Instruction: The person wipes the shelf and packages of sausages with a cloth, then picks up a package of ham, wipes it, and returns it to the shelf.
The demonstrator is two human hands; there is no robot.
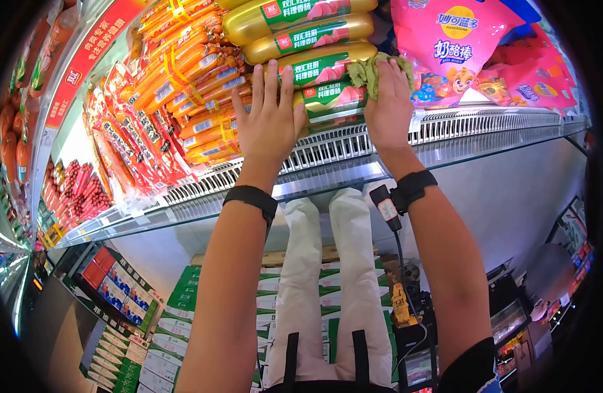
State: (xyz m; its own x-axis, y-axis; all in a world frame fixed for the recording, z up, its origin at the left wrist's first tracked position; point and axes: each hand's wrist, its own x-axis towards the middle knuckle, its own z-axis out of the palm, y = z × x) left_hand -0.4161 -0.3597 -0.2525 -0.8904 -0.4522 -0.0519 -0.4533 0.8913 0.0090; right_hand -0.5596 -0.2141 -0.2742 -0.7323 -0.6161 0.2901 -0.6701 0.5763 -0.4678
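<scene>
My left hand (268,121) lies with fingers spread at the left ends of the gold sausages, between them and the orange sausage packs (213,134). Under my right hand (388,108) a crumpled green cloth (363,73) is gripped against the right end of the stacked sausages. The large gold sausage (324,64) with a green and white label lies between my hands. Below it another gold sausage (331,98) rests by the front grille. My right palm hides part of the cloth.
A white slotted grille (334,145) and glass edge run along the cooler's front. Pink cheese-stick bags (455,49) stand right; red sausage packets (128,131) lie left. Green and white cartons (180,321) are stacked below. A cable (401,262) hangs from my right wrist.
</scene>
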